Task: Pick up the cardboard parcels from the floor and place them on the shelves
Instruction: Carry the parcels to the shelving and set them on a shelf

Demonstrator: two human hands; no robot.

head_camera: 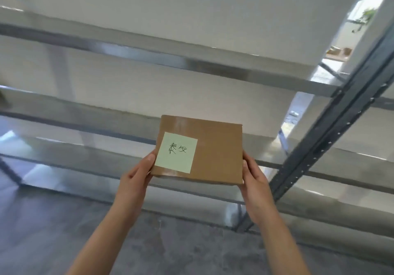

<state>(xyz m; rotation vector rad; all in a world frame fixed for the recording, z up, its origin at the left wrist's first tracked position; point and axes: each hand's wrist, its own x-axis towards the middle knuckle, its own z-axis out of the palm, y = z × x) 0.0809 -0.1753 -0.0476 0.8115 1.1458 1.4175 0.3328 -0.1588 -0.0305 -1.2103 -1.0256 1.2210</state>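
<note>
I have the cardboard parcel point(210, 151) clamped between both palms: left hand point(136, 178) on its near-left corner, thumb beside the pale note point(176, 155), right hand point(254, 181) along its right edge. It hangs in front of the metal shelves point(89, 144), their boards bare.

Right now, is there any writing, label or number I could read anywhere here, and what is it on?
"泰安": two handwritten characters in dark ink, as best they can be read, on the pale green sticky note stuck to the top of the cardboard parcel, which the left hand and right hand hold by its sides.
Metal shelves: no writing, label or number visible.
Nothing else in view carries text.
</note>
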